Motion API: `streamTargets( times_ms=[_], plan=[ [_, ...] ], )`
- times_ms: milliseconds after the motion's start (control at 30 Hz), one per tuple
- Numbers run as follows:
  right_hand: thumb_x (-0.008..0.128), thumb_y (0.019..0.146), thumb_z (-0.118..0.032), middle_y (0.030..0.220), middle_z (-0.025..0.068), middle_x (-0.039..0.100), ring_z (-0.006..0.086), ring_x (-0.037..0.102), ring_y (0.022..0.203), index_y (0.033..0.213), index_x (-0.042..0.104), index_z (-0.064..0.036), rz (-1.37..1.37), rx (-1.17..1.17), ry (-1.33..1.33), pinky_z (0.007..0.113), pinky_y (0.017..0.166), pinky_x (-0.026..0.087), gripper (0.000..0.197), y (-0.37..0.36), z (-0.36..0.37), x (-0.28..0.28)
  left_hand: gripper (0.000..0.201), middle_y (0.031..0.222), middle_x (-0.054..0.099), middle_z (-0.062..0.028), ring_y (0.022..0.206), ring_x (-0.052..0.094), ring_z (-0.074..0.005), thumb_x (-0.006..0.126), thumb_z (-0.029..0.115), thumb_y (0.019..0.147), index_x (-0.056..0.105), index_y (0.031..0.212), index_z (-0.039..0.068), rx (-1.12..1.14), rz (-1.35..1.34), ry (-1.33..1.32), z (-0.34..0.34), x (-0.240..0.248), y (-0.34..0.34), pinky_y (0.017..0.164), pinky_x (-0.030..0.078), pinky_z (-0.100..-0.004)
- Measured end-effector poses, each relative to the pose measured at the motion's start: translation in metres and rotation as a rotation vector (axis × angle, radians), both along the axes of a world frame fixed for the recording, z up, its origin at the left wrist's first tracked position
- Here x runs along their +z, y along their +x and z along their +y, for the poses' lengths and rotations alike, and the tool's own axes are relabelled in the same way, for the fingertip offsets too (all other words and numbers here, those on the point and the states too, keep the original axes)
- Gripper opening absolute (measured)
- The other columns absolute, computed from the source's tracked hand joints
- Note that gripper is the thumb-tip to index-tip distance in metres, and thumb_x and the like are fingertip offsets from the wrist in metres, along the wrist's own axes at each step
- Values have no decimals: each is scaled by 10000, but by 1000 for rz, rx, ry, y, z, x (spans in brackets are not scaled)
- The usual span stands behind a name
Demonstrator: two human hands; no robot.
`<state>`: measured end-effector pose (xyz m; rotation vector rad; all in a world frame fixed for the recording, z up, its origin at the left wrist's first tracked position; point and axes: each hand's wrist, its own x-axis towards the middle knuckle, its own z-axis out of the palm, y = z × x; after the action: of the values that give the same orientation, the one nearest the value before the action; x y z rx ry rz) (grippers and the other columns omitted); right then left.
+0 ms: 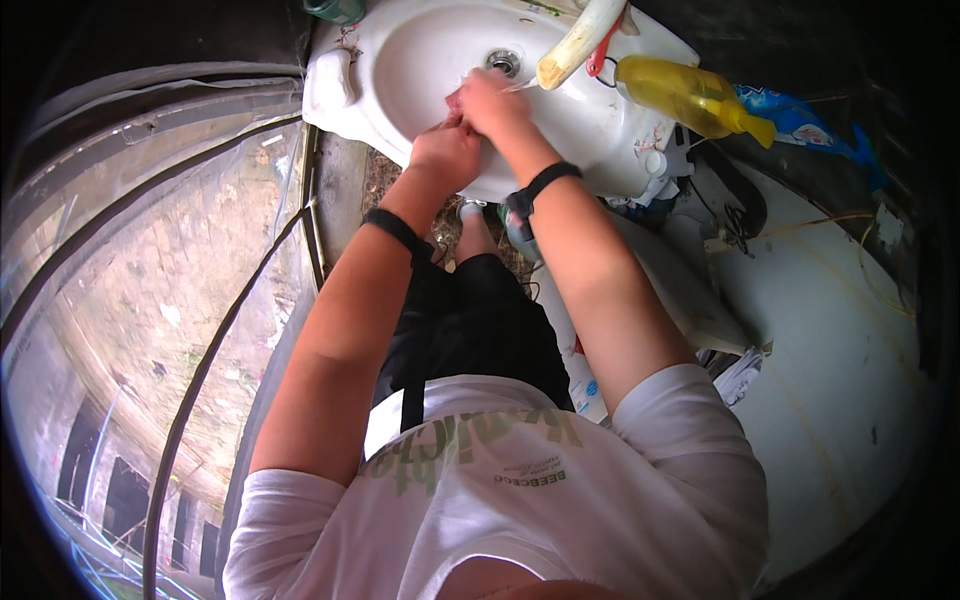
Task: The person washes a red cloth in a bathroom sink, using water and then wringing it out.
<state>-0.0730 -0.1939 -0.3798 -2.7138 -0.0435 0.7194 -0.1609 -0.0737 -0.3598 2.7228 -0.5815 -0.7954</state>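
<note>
Both my hands are together over the bowl of a white wash basin (420, 50). My left hand (445, 150) is closed and pressed against my right hand (492, 103). Between them shows a small pinkish thing (455, 100), too hidden to name. A thin stream of water runs from the cream tap (578, 42) onto my right hand. The drain (503, 62) lies just beyond my fingers. Each wrist carries a black band.
A yellow spray bottle (690, 95) lies on the basin's right rim, with a blue packet (800, 122) behind it. A white rounded appliance top (840, 340) fills the right side. On the left, clear sheeting (150, 300) and a black hose overlook the ground far below.
</note>
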Motion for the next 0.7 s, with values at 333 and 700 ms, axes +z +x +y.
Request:
streamTargets(
  times_ms=[333,700],
  plan=[
    [609,1027,-536,1065,246,736,429,714,1011,1032,645,-34,-35,47,127,509,880,555,503,-10,-63,42,640,1392,635,-221,1274,618,-441,751,245,890,526,1461,62,410,20,-196,-3,16,37,1064,526,-509],
    [773,882,-148,1416,152,540,414,601,1284,1433,480,-107,-35,163,32,492,1034,538,625,-48,-86,46,355,1263,636,-126,1231,625,-351,690,127,896,632,1246,118,-57,-76,-36,-19,19,62,980,544,-513]
  ],
)
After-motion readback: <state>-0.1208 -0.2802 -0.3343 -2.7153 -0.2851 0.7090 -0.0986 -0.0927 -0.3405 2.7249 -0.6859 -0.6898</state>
